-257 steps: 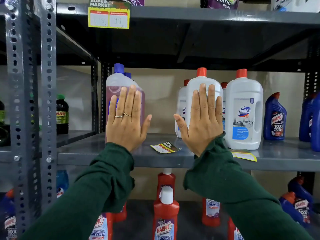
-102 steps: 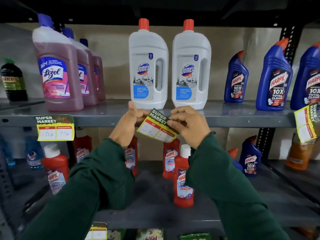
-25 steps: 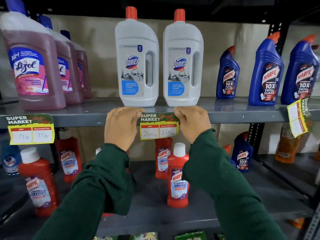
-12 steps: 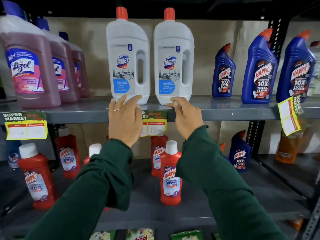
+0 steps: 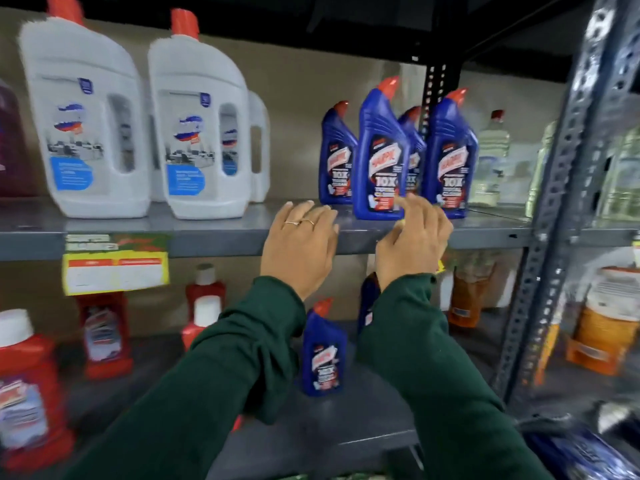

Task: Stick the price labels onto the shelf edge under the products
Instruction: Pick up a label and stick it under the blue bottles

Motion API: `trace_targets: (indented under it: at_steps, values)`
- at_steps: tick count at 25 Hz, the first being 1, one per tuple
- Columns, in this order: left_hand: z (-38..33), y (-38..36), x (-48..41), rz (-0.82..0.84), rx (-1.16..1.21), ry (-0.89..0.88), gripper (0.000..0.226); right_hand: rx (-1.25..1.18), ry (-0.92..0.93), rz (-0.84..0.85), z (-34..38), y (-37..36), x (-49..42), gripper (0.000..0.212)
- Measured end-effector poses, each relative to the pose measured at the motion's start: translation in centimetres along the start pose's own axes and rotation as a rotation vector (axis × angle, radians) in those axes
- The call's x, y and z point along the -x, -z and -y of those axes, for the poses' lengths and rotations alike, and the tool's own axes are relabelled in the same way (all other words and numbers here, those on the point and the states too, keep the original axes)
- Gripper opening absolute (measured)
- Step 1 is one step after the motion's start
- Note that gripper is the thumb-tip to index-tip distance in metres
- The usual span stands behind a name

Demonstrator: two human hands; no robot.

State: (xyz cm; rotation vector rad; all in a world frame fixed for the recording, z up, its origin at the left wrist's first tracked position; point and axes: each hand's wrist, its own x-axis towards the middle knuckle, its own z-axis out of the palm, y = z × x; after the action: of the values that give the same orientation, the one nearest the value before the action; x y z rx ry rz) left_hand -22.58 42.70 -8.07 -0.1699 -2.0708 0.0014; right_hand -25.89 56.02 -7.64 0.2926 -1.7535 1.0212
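Standing on the shelf (image 5: 221,233): two white bottles (image 5: 86,116), four blue bottles (image 5: 381,150).

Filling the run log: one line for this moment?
left hand: open, at shelf edge | right hand: by blue bottles, grip unclear | yellow label: stuck under white bottles

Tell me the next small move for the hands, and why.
Probably take the yellow label peeking from behind the right hand and press it flat on the shelf edge beneath the blue bottles; the white bottles already have a label.
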Motion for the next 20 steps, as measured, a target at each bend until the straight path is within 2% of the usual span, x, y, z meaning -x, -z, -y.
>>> trace_targets:
  at_steps: [4,7,10,16,20]
  values:
    - [-4.5,-3.1,-1.4,0.071,-0.06,0.018,0.041,0.153,-0.343,0.206,-4.7,2.1,-1.6,0.059]
    - [-5.4,-4.1,-1.5,0.038,-0.149,0.063,0.037,0.114,-0.397,0.356,-6.8,2.9,-2.6,0.069]
    - [-5.5,-4.2,-1.4,0.011,-0.146,0.083,0.039,0.02,-0.373,0.403,-7.7,3.6,-3.3,0.053]
    - [-5.9,-3.7,-1.4,0.026,-0.103,0.12,0.044,-0.12,-0.393,0.368,-7.9,4.3,-3.7,0.02]
    - [-5.7,-3.9,-1.4,0.007,-0.065,0.135,0.036,-0.272,-0.252,0.415,-7.8,5.4,-3.1,0.006]
